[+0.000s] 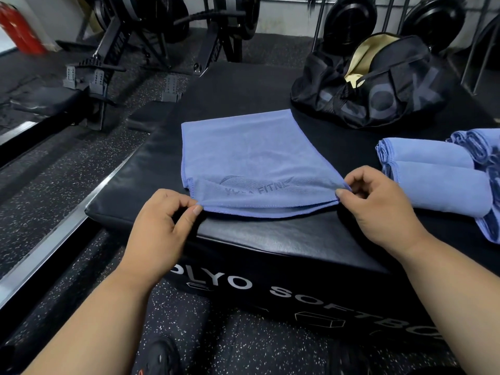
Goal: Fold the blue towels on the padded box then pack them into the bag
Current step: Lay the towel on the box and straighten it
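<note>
Gym floor, padded box (270,239) with blue towel (243,152) flat at middle, left hand (159,226) and right hand (378,207) pinching near corners, uneven lift likely skewing fold, bag (378,85) open far right.

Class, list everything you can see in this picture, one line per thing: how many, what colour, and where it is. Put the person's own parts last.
Flat towel: one, blue, printed lettering, spread mid-box, near corners pinched.
Rolled towels: at least three, blue, on the box at right.
Loose towel: one, blue, at the right edge; mostly cut off.
Padded box: one, black, white lettering on its side.
Bag: one, black, tan lining, open, far right of the box.
Gym machines: black, on the floor behind; count unclear.
Red object: one, top left, blurred.
Left hand: one, pinches the near left corner.
Right hand: one, pinches the near right corner.
</note>
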`<state>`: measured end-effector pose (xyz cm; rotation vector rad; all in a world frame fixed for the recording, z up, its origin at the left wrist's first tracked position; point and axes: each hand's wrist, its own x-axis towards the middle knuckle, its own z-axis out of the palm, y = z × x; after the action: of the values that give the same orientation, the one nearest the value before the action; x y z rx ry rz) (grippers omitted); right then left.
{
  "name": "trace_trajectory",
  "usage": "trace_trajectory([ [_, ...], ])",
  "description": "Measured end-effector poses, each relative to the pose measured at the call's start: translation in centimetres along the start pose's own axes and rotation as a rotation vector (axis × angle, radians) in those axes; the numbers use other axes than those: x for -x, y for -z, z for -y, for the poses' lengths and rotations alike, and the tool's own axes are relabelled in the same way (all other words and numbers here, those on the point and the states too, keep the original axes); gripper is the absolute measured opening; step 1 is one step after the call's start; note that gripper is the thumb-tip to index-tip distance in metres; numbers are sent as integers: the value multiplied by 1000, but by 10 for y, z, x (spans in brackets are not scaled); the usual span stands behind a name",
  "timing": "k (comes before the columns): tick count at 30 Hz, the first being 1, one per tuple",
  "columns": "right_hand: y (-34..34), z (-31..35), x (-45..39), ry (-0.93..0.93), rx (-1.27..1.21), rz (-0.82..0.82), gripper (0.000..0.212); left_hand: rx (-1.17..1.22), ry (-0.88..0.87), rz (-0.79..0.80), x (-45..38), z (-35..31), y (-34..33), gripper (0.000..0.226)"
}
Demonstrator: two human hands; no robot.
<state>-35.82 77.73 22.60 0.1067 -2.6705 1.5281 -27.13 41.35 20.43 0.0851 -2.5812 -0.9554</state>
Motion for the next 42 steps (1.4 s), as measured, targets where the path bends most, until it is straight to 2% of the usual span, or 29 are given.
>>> trace_trajectory([
  [8,10,1,-4,-38,170,194,8,54,176,-10,8,-6,16,15],
  [13,8,4,-1,-3,246,195,6,251,309,67,18,-15,12,17],
  [16,6,3,2,18,269,171,14,484,417,60,21,-15,10,18],
  [20,4,2,7,-14,223,100,10,685,485,44,24,-12,10,21],
  [24,0,3,8,-18,166,51,10,848,514,48,25,-9,14,53],
  [25,-1,3,8,-24,154,51,10,856,520,37,26,-9,15,54],
  [29,-2,3,7,-64,102,23,11,836,569,-22,25,-9,12,23],
  [33,0,8,4,-111,-35,3,9,788,571,-9,26,-5,12,7],
  [37,2,12,2,-171,-213,38,4,801,574,-48,23,-4,13,9],
  [42,3,12,-1,-241,-327,89,11,912,609,-100,19,-5,17,13],
])
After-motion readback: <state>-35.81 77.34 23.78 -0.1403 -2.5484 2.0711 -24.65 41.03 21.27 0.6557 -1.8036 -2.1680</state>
